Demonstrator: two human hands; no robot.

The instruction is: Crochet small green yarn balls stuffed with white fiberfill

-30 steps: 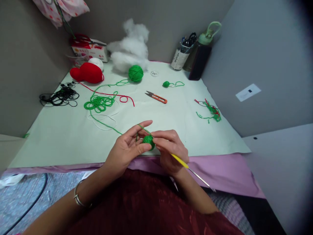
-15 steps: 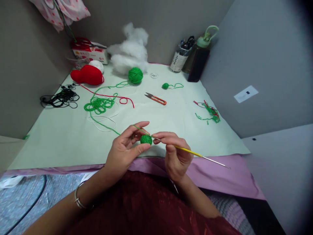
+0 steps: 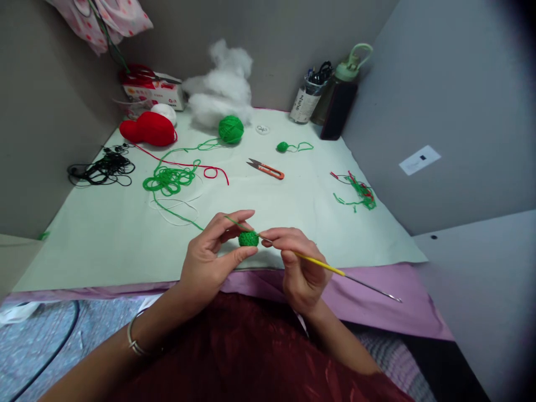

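Near the front edge of the table, my left hand (image 3: 212, 251) pinches a small round green crochet piece (image 3: 248, 239) between thumb and fingers. Green working yarn (image 3: 178, 215) runs over the left fingers from a loose pile of green yarn (image 3: 170, 180) and a green yarn ball (image 3: 230, 129) farther back. My right hand (image 3: 304, 265) is closed round the yellow grip of a crochet hook (image 3: 320, 262). The hook's near tip meets the upper right edge of the piece, where the exact stitch is too small to make out. Its other metal end points down to the right.
Orange thread snips (image 3: 266, 168) lie mid-table. Around them are red yarn (image 3: 149, 129), black cord (image 3: 104, 167), white stuffing (image 3: 221, 84), a small green piece (image 3: 282, 147) and yarn scraps (image 3: 362, 192). A pen cup (image 3: 305, 106), a bottle (image 3: 347, 70) and a phone-like dark slab (image 3: 339, 111) stand at the back right.
The outer end of the crochet hook has swung slightly down and right, its hooked tip now turned differently. Both hands stay nearly in place, still holding the piece and the hook.
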